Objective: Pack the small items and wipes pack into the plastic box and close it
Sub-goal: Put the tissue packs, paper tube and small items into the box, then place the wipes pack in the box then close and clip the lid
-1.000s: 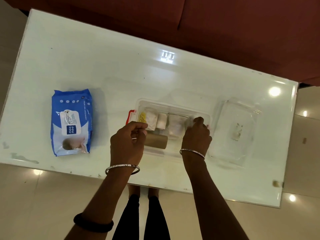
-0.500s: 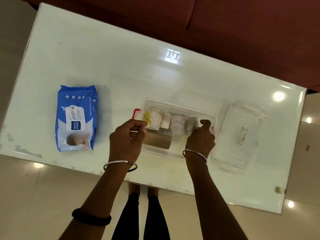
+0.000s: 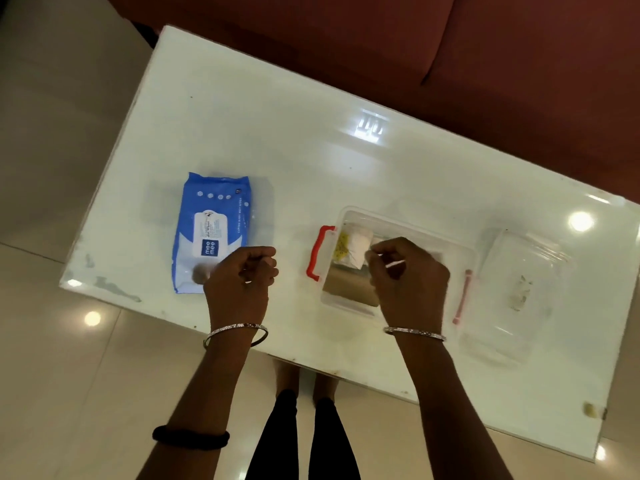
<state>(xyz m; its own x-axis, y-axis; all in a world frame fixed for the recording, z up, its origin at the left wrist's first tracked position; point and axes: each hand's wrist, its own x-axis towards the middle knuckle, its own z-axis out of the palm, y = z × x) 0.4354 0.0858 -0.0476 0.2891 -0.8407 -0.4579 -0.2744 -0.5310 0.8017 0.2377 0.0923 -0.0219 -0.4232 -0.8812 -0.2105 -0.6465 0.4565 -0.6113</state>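
On the white table (image 3: 311, 161), the blue wipes pack (image 3: 211, 230) lies flat at the left, the left hand (image 3: 242, 282) hovering loosely curled and empty over its near right corner. Right of it, the right hand (image 3: 408, 282) hangs over the open plastic box (image 3: 349, 306) holding the small items (image 3: 351, 249), fingers curled; whether they grip anything is unclear. The clear lid (image 3: 519, 292) lies just beside the box.

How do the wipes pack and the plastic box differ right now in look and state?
The wipes pack is opaque blue and white; the plastic box is clear with red handles. The wipes pack lies sealed and flat with the left hand at its near corner; the plastic box stands open, holding small items, with the right hand over it. Both rest on the white table.
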